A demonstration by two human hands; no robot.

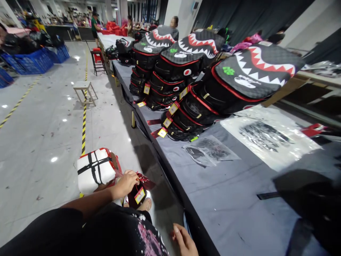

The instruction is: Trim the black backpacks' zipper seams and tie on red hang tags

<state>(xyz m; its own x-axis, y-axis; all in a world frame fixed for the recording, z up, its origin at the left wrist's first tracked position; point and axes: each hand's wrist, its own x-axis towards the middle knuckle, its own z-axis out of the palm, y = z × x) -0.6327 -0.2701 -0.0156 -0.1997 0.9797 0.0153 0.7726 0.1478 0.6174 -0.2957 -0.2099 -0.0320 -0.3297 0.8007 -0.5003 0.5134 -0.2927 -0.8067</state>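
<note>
My left hand (128, 183) is closed on a bunch of hang tags, out over the floor beside the table. One yellow-edged white hang tag (139, 195) dangles from it on a red cord, and dark red shiny strips (145, 180) stick out past the fingers. My right hand (185, 241) is low by the table's edge, fingers loosely bent and apart, with no object plainly in it. On the table stand stacked black backpacks (202, 103) with red piping and shark-teeth flaps; similar yellow tags (167, 122) hang from the nearest stack.
A grey-covered table (197, 192) runs along my right, bearing a clear plastic bag (211, 151) and a white printed bag (269, 133). A dark bag (309, 199) lies at right. Below my left hand sits a white padded stool (94, 169). A wooden stool (84, 90) stands farther off.
</note>
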